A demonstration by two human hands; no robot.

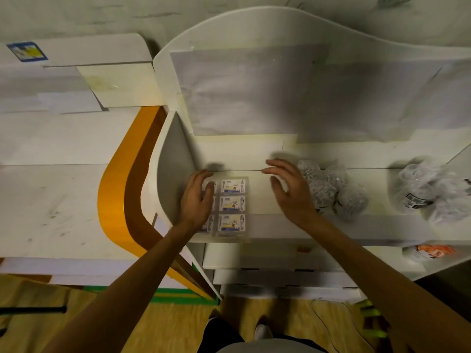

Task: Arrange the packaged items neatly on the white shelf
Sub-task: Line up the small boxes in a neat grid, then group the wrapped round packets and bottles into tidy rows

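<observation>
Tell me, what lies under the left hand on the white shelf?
The left hand rests on the left column of small labelled packets on the white shelf. Three right-column packets show; those beneath the hand are mostly covered.

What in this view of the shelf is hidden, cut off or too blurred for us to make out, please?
- Left column of the small boxes: head view, largely covered by the left hand.
- Box label print: too small and blurred to read.
- Clear bags beside the right hand: contents unclear through crinkled plastic.
- Orange packet on the lower shelf: mostly hidden under the white shelf above.
</observation>
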